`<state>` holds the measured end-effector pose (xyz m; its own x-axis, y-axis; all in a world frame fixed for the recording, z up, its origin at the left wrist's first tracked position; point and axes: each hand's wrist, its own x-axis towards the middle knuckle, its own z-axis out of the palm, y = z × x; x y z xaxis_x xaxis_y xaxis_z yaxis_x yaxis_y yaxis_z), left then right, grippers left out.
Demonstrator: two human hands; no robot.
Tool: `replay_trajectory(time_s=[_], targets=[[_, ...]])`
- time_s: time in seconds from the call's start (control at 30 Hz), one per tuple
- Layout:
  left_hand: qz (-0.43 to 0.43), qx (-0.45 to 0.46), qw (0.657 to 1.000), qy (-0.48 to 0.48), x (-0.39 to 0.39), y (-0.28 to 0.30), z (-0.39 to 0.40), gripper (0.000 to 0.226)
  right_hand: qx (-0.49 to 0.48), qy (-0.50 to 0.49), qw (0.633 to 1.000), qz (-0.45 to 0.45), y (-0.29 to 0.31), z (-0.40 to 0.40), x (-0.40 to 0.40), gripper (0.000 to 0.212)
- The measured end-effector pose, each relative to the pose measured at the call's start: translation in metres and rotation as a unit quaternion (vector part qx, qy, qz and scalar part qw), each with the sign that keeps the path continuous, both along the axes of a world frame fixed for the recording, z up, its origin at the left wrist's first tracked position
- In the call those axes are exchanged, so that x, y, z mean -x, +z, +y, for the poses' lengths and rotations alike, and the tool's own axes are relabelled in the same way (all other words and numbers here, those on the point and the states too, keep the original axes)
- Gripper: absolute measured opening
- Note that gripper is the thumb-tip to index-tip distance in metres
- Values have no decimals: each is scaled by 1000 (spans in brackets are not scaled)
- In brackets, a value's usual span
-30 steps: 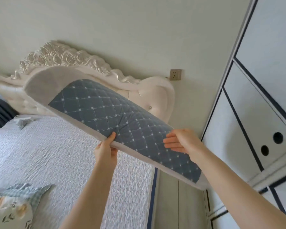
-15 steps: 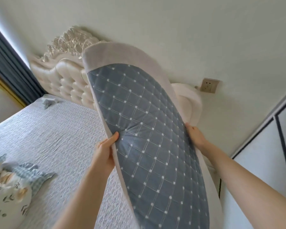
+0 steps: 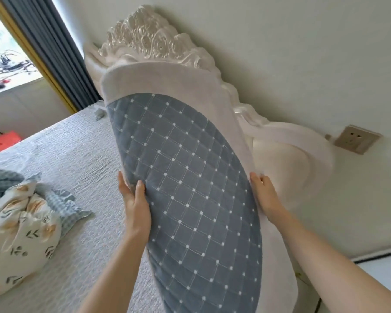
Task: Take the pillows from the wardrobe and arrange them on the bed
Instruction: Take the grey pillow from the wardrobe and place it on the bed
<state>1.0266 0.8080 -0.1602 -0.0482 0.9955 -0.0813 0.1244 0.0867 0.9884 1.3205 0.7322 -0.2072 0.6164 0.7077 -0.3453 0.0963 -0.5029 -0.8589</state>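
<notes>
I hold a long pillow (image 3: pixel 190 188) in the air over the bed (image 3: pixel 72 159); its face is blue quilted cloth with white dots, bordered in white. It stands nearly on end, its top toward the carved headboard (image 3: pixel 149 41). My left hand (image 3: pixel 136 206) grips its left edge, thumb on the blue face. My right hand (image 3: pixel 265 195) grips the white right edge. A second pillow with a floral print and a blue check frill (image 3: pixel 20 229) lies on the bed at the lower left.
The bed has a pale grey textured cover. A wall socket (image 3: pixel 357 139) sits right of the headboard. Dark curtains (image 3: pixel 52 53) and a window (image 3: pixel 2 46) are at the upper left. A red object (image 3: pixel 0 143) lies beyond the bed's far side.
The pillow has swung from lying flat across the view to standing nearly on end. The view has turned left, away from the wardrobe and toward the window.
</notes>
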Motion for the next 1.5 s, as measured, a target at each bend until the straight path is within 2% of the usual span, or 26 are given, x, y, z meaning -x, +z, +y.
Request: replay_trajectory(time_s=[0.1,0.2,0.37,0.5,0.63,0.73,0.83,0.9,0.97,1.03,1.1,1.2,1.37,1.43,1.5], targets=[[94,-41,994,47,-6,-22,12,65,-10,14,999,-29,-7,34,2,60],[127,20,990,61,-10,-53,32,82,4,34,996,-82,-14,73,4,70],[89,156,981,68,-10,-120,72,105,80,91,975,-185,-53,138,12,72],[53,214,970,101,-11,-175,96,113,125,152,957,-214,-101,179,14,72],[41,263,954,139,-14,-226,122,114,136,199,946,-217,-147,210,15,75],[64,276,949,135,-19,-255,149,105,148,211,938,-232,-175,235,12,75],[107,216,965,101,-22,-284,176,93,131,219,941,-224,-199,262,0,73],[123,207,969,44,-21,-309,186,88,141,250,934,-211,-220,275,-10,70],[110,267,957,-38,-25,-335,181,82,185,305,914,-193,-244,276,-17,69],[100,336,929,-118,-34,-354,163,87,246,360,877,-201,-267,263,-18,73],[109,330,928,-132,-43,-367,144,97,263,382,852,-241,-286,243,-18,77],[110,311,939,-97,-47,-374,135,102,234,372,844,-308,-295,223,-20,74],[70,338,936,-74,-44,-379,137,113,273,279,860,-329,-292,193,-18,73],[43,384,921,-42,-43,-379,139,119,311,207,874,-310,-293,177,-18,76],[7,451,893,-6,-42,-380,139,123,352,100,895,-254,-295,161,-21,85]])
